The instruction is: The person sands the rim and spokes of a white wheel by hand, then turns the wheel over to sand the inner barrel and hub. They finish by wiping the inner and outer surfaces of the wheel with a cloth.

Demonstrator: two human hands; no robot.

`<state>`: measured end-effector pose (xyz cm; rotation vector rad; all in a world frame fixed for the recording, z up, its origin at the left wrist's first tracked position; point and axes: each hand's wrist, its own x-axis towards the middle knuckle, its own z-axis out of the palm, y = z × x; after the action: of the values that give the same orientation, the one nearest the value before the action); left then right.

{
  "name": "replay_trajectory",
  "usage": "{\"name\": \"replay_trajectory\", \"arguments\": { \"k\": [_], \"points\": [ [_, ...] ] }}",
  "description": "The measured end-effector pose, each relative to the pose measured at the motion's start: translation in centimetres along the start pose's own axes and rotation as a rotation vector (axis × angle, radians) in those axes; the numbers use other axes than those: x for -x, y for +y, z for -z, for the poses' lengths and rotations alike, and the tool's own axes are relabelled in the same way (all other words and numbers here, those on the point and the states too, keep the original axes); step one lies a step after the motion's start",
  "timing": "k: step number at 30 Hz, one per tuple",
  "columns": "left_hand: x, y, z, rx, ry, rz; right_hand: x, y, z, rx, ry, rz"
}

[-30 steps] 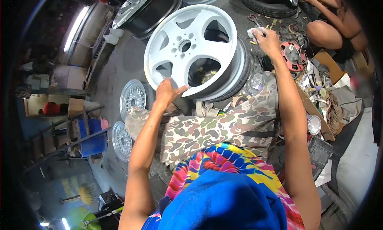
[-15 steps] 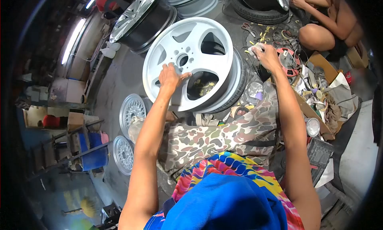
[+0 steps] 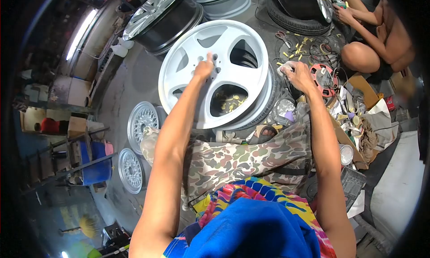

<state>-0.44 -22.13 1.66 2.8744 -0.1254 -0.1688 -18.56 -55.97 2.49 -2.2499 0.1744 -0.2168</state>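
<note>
A large white five-spoke wheel rim (image 3: 190, 45) lies face up in front of me, propped on a tyre (image 3: 264, 112). My left hand (image 3: 204, 69) is over its hub, one finger stretched out by the bolt holes; it holds nothing that I can see. The hub's centre hole is partly covered by this hand. To the right of the rim, my right hand (image 3: 299, 75) pinches a small pale piece (image 3: 285, 67), which looks like folded sheet or cloth. That hand is clear of the rim, above the cluttered floor.
Yellow scraps (image 3: 304, 42) and scissors (image 3: 283, 37) litter the floor. At right are a red reel (image 3: 323, 79) and a carton of rags (image 3: 360, 157). Two silver mesh wheel faces (image 3: 131, 170) stand at left. Another rim (image 3: 156, 16) is behind. A co-worker (image 3: 371, 43) crouches at upper right.
My left hand has slid up and right over the hub, its fingers no longer spread on the rim's lower left. The right hand stays beside the rim, slightly lower, with the pale piece.
</note>
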Motion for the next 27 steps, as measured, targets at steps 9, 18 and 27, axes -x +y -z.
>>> {"name": "replay_trajectory", "arguments": {
  "k": [9,18,27],
  "points": [
    [-0.2,-6.6,8.3,0.651,0.016,0.056,-0.1,0.7,0.2,-0.077,0.012,-0.032],
    [2.3,-4.6,3.2,0.192,0.037,0.079,-1.3,-1.0,-0.9,-0.106,0.11,0.052],
    [2.0,-3.6,4.2,-0.127,0.219,-0.295,-1.7,-1.9,-1.8,-0.275,0.136,0.042]
  ]
}}
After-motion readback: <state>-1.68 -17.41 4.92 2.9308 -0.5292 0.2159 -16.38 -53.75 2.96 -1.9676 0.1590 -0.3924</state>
